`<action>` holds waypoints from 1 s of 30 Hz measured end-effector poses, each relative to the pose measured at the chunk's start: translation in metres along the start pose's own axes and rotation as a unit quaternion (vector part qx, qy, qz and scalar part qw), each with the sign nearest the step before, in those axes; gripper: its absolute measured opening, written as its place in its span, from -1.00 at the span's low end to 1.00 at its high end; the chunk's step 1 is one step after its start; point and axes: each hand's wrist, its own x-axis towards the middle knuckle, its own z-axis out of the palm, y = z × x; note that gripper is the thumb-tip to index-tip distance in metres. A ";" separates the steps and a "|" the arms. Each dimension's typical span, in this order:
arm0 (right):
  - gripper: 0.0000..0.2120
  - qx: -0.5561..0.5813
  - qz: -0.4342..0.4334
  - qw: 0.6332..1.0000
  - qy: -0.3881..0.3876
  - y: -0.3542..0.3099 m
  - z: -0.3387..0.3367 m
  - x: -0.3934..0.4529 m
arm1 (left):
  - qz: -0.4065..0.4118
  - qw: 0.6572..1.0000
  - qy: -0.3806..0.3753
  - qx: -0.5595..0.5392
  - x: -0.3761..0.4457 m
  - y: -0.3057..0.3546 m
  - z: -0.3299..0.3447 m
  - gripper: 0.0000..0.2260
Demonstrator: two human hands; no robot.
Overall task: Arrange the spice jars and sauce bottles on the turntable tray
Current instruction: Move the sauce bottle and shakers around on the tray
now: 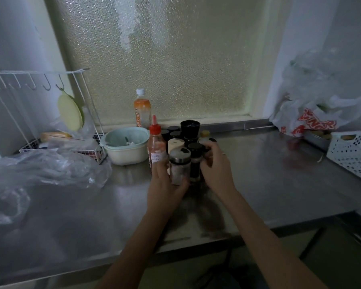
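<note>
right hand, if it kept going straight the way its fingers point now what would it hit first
The right hand points left and away, into the jar cluster. It already touches the black-lidded dark spice jar; pushing on, it would probably press that against the clear silver-capped shaker jar held by the left hand. Depth is uncertain.

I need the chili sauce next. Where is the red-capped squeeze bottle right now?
In the head view, the red-capped squeeze bottle stands at the left edge of the jar cluster, just right of the pale green bowl, with the left hand at its base.
</note>
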 end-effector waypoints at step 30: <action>-0.70 0.067 0.094 0.992 0.058 0.008 -0.064 -0.026 | 0.054 0.988 -0.122 0.082 0.017 0.015 0.041 -0.84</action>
